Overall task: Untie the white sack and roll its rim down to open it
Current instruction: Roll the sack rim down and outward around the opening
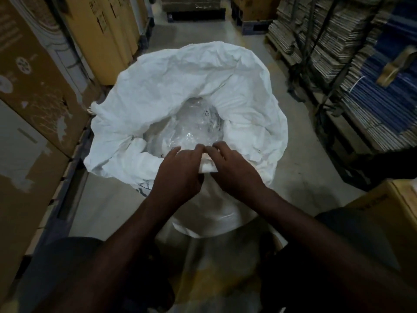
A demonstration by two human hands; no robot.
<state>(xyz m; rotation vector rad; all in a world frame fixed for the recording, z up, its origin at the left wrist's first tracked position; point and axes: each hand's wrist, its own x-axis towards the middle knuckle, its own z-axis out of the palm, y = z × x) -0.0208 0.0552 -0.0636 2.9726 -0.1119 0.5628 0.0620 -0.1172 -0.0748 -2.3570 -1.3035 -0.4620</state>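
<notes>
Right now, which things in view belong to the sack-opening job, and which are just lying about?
Part of the job:
- white sack, mouth already open
- left hand and right hand, both gripping its near rim
- clear plastic bag inside the sack

Lying about:
- cardboard boxes on the left
- flattened cartons stacked on the right
- tape roll

Grey concrete floor (300, 177) under white sack (171, 86), cardboard boxes (45, 91) alongside.

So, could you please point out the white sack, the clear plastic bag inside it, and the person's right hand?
white sack (180, 71): head view, on the far rolled rim.
clear plastic bag (191, 129): head view, on its crinkled top inside the sack.
right hand (234, 170): head view, on the back of the hand.
</notes>
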